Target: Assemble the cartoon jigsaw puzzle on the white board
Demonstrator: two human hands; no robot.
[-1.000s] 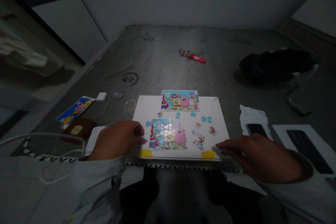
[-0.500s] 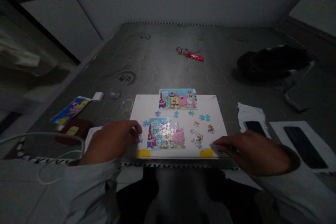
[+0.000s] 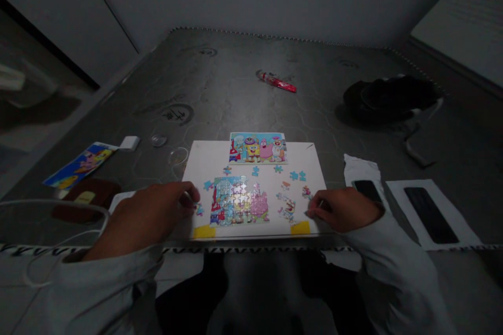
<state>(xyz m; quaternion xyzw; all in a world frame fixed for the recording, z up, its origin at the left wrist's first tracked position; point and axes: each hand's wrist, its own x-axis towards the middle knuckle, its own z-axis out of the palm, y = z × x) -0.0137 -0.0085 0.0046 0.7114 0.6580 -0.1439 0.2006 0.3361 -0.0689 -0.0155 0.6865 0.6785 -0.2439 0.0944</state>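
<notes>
A white board (image 3: 220,162) lies on the grey mattress in front of me. A half-built cartoon jigsaw (image 3: 239,201) sits on its near part, and a colour reference picture (image 3: 258,147) lies at its far edge. Loose pieces (image 3: 293,175) are scattered to the right of the jigsaw. My left hand (image 3: 151,214) rests at the board's left edge, fingers curled beside a blue piece (image 3: 199,209). My right hand (image 3: 341,208) is curled at the board's right edge, its fingertips pinched near loose pieces (image 3: 288,208). What they hold is too small to make out.
A red wrapper (image 3: 277,81) lies far back. Dark clothing (image 3: 389,97) is heaped at the right. Two phones (image 3: 428,214) lie on white paper at the right. At the left are a puzzle leaflet (image 3: 78,165), a dark red case (image 3: 86,201) and a white cable (image 3: 51,204).
My right hand has drawn in toward the board's right edge and curled from flat into a pinch. My view has shifted a little to the right. The left hand has barely moved.
</notes>
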